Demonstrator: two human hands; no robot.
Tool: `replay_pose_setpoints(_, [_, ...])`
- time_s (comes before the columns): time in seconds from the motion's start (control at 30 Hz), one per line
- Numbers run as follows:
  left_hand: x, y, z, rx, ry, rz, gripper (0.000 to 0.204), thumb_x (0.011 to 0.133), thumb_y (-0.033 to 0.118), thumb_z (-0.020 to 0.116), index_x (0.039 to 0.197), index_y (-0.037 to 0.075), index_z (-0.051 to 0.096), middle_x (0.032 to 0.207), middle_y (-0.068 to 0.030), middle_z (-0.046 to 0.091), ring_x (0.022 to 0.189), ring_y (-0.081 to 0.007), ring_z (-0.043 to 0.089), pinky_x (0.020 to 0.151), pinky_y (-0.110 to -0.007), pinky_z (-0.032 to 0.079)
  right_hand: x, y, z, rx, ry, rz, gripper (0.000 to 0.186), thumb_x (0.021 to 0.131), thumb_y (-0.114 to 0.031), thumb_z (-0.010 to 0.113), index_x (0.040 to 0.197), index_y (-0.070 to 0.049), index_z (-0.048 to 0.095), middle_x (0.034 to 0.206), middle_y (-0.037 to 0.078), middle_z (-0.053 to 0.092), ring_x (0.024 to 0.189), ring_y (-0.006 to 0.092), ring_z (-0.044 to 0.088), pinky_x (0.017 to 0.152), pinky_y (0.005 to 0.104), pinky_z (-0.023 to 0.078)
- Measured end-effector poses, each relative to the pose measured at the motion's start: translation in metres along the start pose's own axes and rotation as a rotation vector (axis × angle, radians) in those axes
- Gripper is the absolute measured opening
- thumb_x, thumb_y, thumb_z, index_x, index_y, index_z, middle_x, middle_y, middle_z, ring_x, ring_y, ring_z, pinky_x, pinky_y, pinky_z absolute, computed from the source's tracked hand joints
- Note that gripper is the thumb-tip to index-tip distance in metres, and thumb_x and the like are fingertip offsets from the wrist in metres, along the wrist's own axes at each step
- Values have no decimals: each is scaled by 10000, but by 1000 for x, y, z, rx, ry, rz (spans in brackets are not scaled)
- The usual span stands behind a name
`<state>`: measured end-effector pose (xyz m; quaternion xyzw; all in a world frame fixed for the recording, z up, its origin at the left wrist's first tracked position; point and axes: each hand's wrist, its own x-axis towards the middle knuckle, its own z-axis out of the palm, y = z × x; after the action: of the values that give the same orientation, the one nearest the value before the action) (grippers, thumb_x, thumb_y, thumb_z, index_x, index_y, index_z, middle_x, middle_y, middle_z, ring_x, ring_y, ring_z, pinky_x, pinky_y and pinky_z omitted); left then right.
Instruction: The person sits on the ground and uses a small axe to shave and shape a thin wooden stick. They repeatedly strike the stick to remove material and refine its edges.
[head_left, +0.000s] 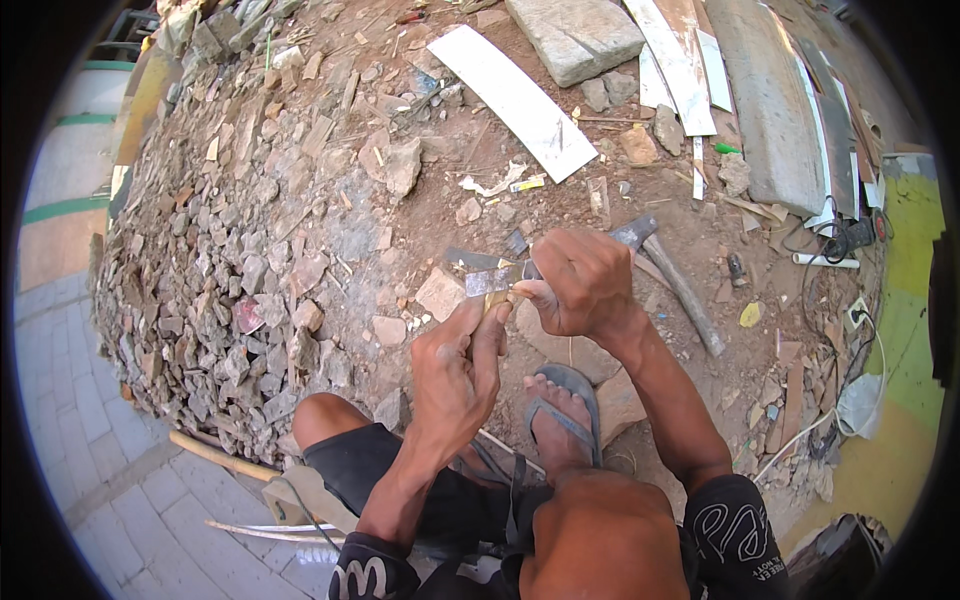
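Note:
My left hand [455, 360] is closed, pinching a small yellowish-brown piece [494, 299] between thumb and fingers; it looks like wood, but most of it is hidden. My right hand [582, 280] is wrapped round the grip of a flat tool with a broad grey metal blade [487, 283], like a scraper. The blade points left and lies just above the piece, against or very near it. Both hands meet in front of my knees. Just beyond the right hand, a hammer [684, 292] with a worn wooden handle lies on the ground, its head partly behind my fist.
Broken stone rubble [235, 300] is heaped at the left. A long white board [515, 100], a large stone slab [580, 38] and several planks lie farther off. At the right are a corded power tool [853, 236] and a white socket [857, 313]. My sandalled foot [563, 420] is below the hands.

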<state>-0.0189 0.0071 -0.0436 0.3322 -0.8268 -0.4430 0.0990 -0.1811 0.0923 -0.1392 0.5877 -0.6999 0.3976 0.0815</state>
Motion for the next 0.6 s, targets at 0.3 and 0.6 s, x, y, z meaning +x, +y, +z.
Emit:
replay_pose_setpoints(0.3, [-6, 10, -14, -83, 23, -37, 203, 1077, 142, 602, 1022, -16, 719, 657, -9, 570, 558, -63, 500, 504, -263, 374, -25, 82, -48, -141, -5, 526, 389, 1081, -356, 556, 821, -68, 535, 615, 89, 499, 488, 272, 530, 442, 422, 385])
replay_pose_setpoints(0.6, [-6, 0, -17, -262, -103, -262, 243, 1074, 110, 607, 900, -26, 708, 646, -13, 583, 609, -59, 494, 533, -263, 379, 7, -26, -28, 118, -63, 93, 374, 989, -352, 690, 796, -73, 534, 675, 77, 495, 558, 259, 565, 497, 382, 441])
